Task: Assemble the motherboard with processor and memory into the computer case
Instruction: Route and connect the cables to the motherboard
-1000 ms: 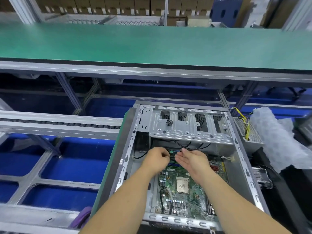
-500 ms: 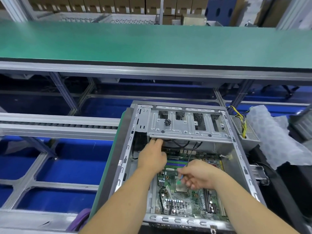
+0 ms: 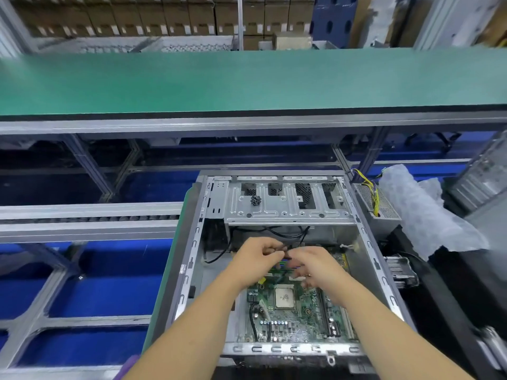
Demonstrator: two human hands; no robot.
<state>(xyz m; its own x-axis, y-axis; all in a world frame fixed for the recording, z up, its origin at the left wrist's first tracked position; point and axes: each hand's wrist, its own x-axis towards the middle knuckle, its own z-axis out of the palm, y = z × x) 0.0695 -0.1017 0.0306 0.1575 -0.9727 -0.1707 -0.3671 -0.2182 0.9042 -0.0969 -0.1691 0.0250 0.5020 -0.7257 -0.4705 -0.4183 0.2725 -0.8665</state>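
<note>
Nearest the camera, two bare forearms are seen reaching into an open computer case that is laid on its side. The motherboard is seated flat on the case floor, with the processor set in its socket near the board's middle, uncovered and clear of both hands. Whether memory is fitted in the slots cannot be told, since the hands cover that part of the board.

Above the far end of the board, the left hand and the right hand are brought close together. The left grip is closed on a thin black cable, pinched between curled fingers and thumb. The right fingers are curled beside the same cable; whether anything is held in that grip cannot be told.

Further in, more black cables are draped under the silver drive cage, which is fixed across the far end of the case. To the right of the case, a power supply with yellow wires is placed beside a sheet of bubble wrap. Beyond everything, a long green worktop is stretched across the view, and cardboard boxes are stacked behind it.
</note>
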